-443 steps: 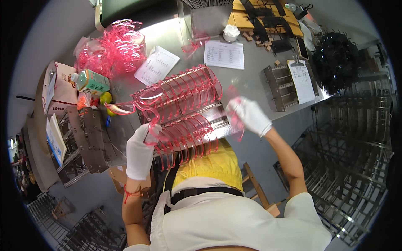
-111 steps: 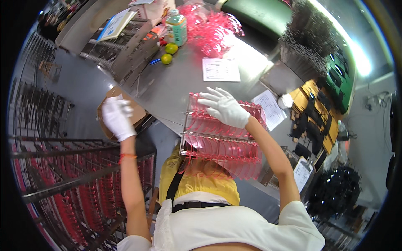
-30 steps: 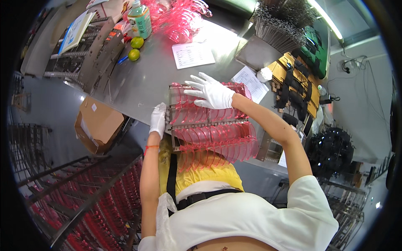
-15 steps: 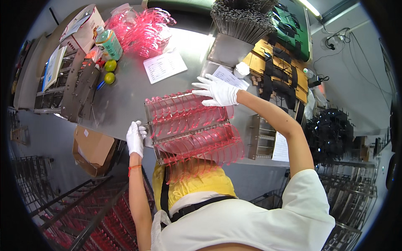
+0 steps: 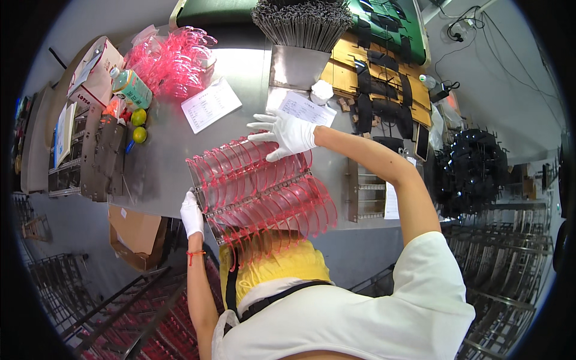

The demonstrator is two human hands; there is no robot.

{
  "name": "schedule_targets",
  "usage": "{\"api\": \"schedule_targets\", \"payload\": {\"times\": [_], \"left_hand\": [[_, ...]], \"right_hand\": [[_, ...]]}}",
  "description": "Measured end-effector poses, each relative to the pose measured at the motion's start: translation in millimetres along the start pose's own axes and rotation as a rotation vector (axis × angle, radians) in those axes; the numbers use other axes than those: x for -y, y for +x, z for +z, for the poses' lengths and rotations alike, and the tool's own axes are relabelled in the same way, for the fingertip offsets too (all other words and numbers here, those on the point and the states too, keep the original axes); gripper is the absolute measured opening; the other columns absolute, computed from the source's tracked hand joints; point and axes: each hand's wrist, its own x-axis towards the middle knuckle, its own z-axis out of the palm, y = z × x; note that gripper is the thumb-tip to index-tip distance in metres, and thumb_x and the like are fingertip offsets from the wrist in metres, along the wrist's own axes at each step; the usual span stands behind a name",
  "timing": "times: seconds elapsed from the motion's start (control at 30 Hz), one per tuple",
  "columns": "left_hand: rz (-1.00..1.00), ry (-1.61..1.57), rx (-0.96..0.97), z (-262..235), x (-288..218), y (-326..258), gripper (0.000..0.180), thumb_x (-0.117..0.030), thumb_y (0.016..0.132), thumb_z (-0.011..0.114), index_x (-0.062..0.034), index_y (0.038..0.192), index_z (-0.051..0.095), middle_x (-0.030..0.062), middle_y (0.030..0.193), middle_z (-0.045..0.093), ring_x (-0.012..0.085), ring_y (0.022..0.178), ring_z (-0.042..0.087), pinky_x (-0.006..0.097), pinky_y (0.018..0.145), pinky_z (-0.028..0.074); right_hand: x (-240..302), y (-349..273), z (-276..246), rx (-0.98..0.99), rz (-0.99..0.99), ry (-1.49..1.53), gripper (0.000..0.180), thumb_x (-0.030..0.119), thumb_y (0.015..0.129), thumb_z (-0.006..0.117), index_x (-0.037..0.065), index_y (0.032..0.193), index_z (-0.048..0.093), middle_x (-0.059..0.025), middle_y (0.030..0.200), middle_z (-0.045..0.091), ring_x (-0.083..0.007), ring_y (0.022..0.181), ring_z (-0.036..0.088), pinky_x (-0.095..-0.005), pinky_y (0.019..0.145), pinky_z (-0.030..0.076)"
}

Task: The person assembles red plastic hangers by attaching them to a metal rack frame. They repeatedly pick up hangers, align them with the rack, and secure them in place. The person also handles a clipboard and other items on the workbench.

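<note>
In front of my waist is a metal rack (image 5: 223, 209) tilted at the table's near edge. Two rows of clear pink curved plastic pieces (image 5: 282, 207) hang along it, like eyewear fronts. My left hand (image 5: 191, 215), white-gloved, grips the rack's left edge; its fingertips are partly hidden behind that edge. Over the rack's far right corner, my right hand (image 5: 289, 136), also gloved, is spread open with its fingers pointing left. It hovers over or lightly touches the far row; I cannot tell which.
A pink heap (image 5: 174, 60) of similar pieces lies on the metal table (image 5: 159, 174), near paper sheets (image 5: 211, 105), a bottle (image 5: 131, 89) and two green fruits (image 5: 138, 125). A metal bin (image 5: 297, 66) holds many thin wire rods. Another rack (image 5: 363, 195) stands at right; a cardboard box (image 5: 137, 235) sits below left.
My view has shifted, so the table's things sit further left. The rack has turned slightly, its right end rising, and my left hand has slid further behind its edge. My right hand stays spread.
</note>
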Motion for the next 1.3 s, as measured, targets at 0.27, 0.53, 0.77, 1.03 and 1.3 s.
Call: {"api": "schedule_targets", "payload": {"times": [0.27, 0.53, 0.77, 1.03, 1.3], "left_hand": [[-0.066, 0.013, 0.123, -15.6, -1.8, 7.2, 0.037, -0.037, 0.103, 0.046, -0.0052, 0.1, 0.067, -0.0048, 0.058, 0.048, 0.0024, 0.049, 0.042, 0.02, 0.045, 0.034], [0.048, 0.546, 0.062, -2.2, 0.6, 37.4, 0.05, -0.04, 0.102, 0.041, 0.0038, 0.095, 0.065, 0.0259, 0.082, 0.065, 0.0441, 0.076, 0.058, 0.046, 0.071, 0.046], [0.603, 0.985, 0.424, -26.2, -10.5, 0.2, 0.028, -0.018, 0.096, 0.041, 0.0014, 0.106, 0.059, 0.0278, 0.103, 0.06, 0.0458, 0.094, 0.059, 0.051, 0.082, 0.049], [0.3, 0.955, 0.304, -7.4, -35.2, 0.7, 0.056, -0.024, 0.092, 0.045, 0.007, 0.138, 0.036, 0.0294, 0.08, 0.066, 0.0469, 0.073, 0.065, 0.055, 0.072, 0.052], [0.322, 0.649, 0.307, -29.4, -21.8, 55.0, 0.051, -0.024, 0.092, 0.056, 0.0062, 0.131, 0.044, 0.0164, 0.078, 0.065, 0.0274, 0.066, 0.064, 0.039, 0.064, 0.052]], "right_hand": [[2.1, -3.1, 0.9, -0.069, -0.007, -0.006, 0.063, 0.058, 0.097, 0.035, 0.019, 0.146, 0.041, -0.009, 0.153, 0.034, -0.0272, 0.144, 0.026, -0.0451, 0.118, 0.016], [3.2, -0.1, -1.1, -0.135, -0.01, 0.141, 0.055, 0.047, 0.096, 0.045, 0.014, 0.141, 0.048, -0.0101, 0.149, 0.041, -0.0284, 0.142, 0.031, -0.0458, 0.118, 0.019], [10.8, -19.3, -4.5, -0.616, 0.786, 0.686, 0.035, 0.028, 0.091, 0.054, 0.002, 0.115, 0.057, -0.0199, 0.098, 0.066, -0.0381, 0.093, 0.063, -0.0444, 0.081, 0.049], [45.9, -58.1, 19.0, -0.373, 1.021, 0.31, 0.039, 0.041, 0.096, 0.047, 0.008, 0.086, 0.066, -0.0199, 0.079, 0.067, -0.0399, 0.078, 0.065, -0.0484, 0.071, 0.051], [21.9, -43.2, 15.0, -0.39, 1.11, 0.467, 0.038, 0.041, 0.096, 0.047, 0.009, 0.092, 0.068, -0.0195, 0.084, 0.068, -0.0385, 0.083, 0.066, -0.0465, 0.074, 0.051]]}}
